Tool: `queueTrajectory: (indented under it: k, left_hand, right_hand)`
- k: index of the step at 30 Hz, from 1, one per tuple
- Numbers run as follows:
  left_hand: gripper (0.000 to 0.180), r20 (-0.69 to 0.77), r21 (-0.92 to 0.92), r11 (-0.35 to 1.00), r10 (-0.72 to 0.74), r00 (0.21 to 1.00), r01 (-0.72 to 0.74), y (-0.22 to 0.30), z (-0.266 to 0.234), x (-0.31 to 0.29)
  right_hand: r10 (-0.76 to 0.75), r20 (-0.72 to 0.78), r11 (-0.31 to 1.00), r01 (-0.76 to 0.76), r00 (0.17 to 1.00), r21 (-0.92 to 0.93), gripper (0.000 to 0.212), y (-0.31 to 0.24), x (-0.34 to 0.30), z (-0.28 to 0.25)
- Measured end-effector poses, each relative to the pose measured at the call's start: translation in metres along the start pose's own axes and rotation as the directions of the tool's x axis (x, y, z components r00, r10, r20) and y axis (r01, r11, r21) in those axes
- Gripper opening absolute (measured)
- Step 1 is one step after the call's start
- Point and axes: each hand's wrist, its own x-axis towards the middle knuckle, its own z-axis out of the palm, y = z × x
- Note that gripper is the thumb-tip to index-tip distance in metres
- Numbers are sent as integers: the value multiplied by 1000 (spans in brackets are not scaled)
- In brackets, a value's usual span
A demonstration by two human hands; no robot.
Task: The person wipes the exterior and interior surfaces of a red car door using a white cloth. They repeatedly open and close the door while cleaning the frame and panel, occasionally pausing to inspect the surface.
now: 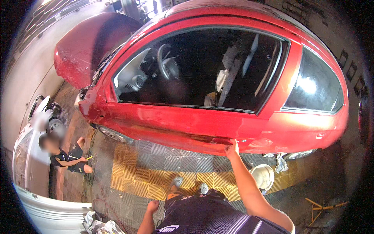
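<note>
A red car stands side-on before me, its door window frame showing the dark cabin and steering wheel. My right arm reaches out to the door, and my right hand touches its lower outer panel beside a small round lock. The fingers there are bent together; what they grip, if anything, is hidden behind them. Lower down and to the left, away from the car, my left hand hangs with its fingers curled in, and nothing shows in it.
The red hood is raised at the far left. A person sits low at left, holding a thin yellow thing. Near my right forearm stands a white bucket, with a rag beside it. A yellow stand is at lower right.
</note>
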Motion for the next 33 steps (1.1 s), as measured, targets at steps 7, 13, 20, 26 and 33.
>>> queueTrajectory:
  k: [7,13,20,26,33]
  left_hand:
    - [39,-428,11,809,535,728,-588,190,-66,-29]
    - [53,-607,254,508,746,273,-823,373,-164,-116]
    - [67,-533,446,308,846,27,-840,455,-195,-134]
    - [60,-389,430,364,901,195,-826,463,-161,-125]
    - [63,-348,465,348,917,193,-814,484,-167,-111]
  right_hand:
    - [13,-33,999,-15,999,-46,34,27,-61,-36]
    - [118,-27,993,-119,993,-11,33,66,-133,-84]
    - [318,118,947,-308,941,-96,31,88,-210,-114]
    - [361,10,914,-352,933,-200,41,67,-234,-69]
    - [307,142,917,-253,941,-307,36,51,-204,-66]
